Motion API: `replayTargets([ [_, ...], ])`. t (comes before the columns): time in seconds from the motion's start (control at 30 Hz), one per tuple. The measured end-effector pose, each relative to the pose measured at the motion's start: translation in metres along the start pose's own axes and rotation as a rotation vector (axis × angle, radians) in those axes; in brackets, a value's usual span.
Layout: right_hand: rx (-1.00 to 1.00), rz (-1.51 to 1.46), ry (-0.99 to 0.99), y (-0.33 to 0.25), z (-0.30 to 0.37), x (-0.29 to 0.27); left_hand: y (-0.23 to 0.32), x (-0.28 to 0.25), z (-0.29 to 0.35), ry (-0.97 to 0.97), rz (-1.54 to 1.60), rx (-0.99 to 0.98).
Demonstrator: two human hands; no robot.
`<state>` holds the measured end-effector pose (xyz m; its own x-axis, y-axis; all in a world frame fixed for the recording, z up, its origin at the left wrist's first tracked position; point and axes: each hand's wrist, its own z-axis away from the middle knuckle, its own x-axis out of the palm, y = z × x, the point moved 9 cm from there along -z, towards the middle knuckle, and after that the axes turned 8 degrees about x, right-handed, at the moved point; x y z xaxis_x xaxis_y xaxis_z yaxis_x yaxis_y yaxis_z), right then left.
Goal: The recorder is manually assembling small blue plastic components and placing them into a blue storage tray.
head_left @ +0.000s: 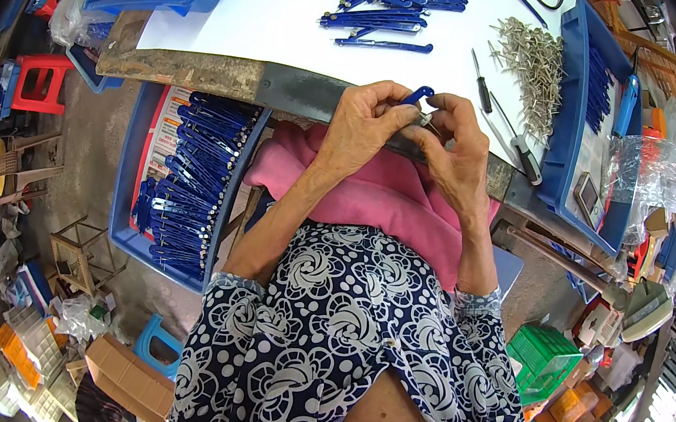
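Note:
At the table's front edge my two hands meet above the pink cloth (375,178). My left hand (362,126) is closed, pinching a slim blue strip (419,95) whose rounded end sticks up past the fingertips. Close beside it my right hand (460,146) is closed too, its thumb and finger pinching a small silvery metal piece (426,121) against the strip. Fingers cover most of both pieces. Several similar blue strips (386,21) lie loosely on the white table top (268,15). To the right is a heap of small silvery pin-like pieces (529,70).
Two screwdrivers (526,159) (482,84) lie near the heap. A blue tray (568,95) stands at the right with more strips. At the lower left a blue crate (126,187) holds many finished-looking strips in rows. Another blue bin (182,2) sits at the back left.

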<state>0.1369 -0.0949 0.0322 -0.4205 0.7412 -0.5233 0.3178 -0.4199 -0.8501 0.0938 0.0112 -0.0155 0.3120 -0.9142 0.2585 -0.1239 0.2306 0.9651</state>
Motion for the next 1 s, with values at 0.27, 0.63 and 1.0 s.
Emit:
replayTargets([
  [0.27, 0.453, -0.775, -0.464, 0.038, 0.008, 0.025, 0.004, -0.002, -0.001, -0.034, -0.097, 0.035],
  [0.63, 0.507, -0.767, -0.309, 0.053, 0.013, 0.032, 0.005, 0.005, 0.002, -0.108, -0.249, 0.056],
  [1.0, 0.501, -0.781, -0.474, 0.051, 0.009, 0.031, 0.004, 0.006, 0.000, -0.115, -0.197, 0.089],
])
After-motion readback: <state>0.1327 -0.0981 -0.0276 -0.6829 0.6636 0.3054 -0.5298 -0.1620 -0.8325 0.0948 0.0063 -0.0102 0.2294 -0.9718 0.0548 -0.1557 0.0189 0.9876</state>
